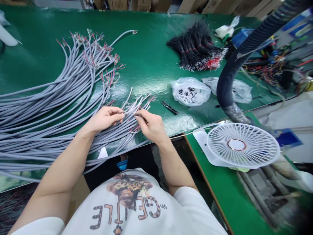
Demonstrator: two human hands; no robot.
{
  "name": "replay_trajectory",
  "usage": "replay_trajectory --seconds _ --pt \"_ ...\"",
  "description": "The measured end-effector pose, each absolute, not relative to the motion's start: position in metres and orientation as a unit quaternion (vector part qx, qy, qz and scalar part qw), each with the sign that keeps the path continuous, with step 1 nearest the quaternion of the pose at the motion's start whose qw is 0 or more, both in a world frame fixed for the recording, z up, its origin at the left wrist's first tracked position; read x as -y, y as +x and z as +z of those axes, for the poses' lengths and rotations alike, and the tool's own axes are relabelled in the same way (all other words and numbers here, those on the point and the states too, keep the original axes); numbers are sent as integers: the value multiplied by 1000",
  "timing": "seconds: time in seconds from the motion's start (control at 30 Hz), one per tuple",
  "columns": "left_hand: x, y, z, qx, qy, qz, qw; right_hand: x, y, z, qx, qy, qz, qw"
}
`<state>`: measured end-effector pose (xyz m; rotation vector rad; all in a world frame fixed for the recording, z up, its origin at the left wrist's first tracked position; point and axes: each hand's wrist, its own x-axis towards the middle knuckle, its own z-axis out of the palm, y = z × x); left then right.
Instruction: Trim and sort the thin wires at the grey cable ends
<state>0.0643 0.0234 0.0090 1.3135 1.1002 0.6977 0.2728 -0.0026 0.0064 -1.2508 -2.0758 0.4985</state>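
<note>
Both hands meet over a bundle of grey cables (pixel 114 130) whose stripped ends show thin red and white wires. My left hand (pixel 107 118) pinches the end of a grey cable between thumb and forefinger. Just to its right, my right hand (pixel 150 124) is closed in a pinch on the thin wires that come out of that end. The fine wires between the fingertips are too small to make out fully. Beyond the hands lies a pair of black tweezers or snips (pixel 169 107), touched by neither hand.
A larger pile of grey cables (pixel 73 75) spreads over the green table (pixel 144 55) at left. Bundled black wires (pixel 195 45) lie at the back right, near a plastic bag of small parts (pixel 190 92). A black hose (pixel 226 78) and white fan (pixel 243 145) stand at right.
</note>
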Motion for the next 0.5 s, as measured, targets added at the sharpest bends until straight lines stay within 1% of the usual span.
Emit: replay_trajectory --seconds 0.13,0.3,0.5 --pt "-21 67 13 -486 592 292 573 2 276 13 812 -487 153 285" --pt "-19 68 15 -484 610 285 558 2 279 18 824 -494 151 234" --pt "-18 66 13 -494 625 272 539 0 285 20 836 -477 154 223"
